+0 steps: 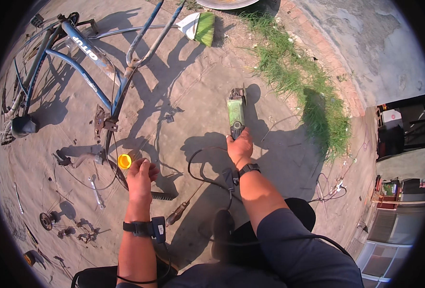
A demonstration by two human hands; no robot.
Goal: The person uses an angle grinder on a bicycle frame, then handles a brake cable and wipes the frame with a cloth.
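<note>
My right hand [241, 148] is wrapped round the dark rear end of a green angle grinder [235, 111], which points away from me with its disc at the far end. A dark power cable [191, 165] loops beside it. My left hand [141, 172] has its fingers curled together. Right at its fingertips is a small round yellow cap-like piece [124, 161]; whether the fingers grip it or only touch it, I cannot tell. Close by lies the lower part of a blue, rusty bicycle frame [85, 79], with a bent metal tube [84, 159] near the hand.
A wrench [96, 192], a wooden-handled tool [178, 213], a wheel hub [46, 220] and several rusty parts are scattered at left. A broom head [199, 28] lies at the far side. Grass [294, 62] and a brick edge [337, 72] run along the right.
</note>
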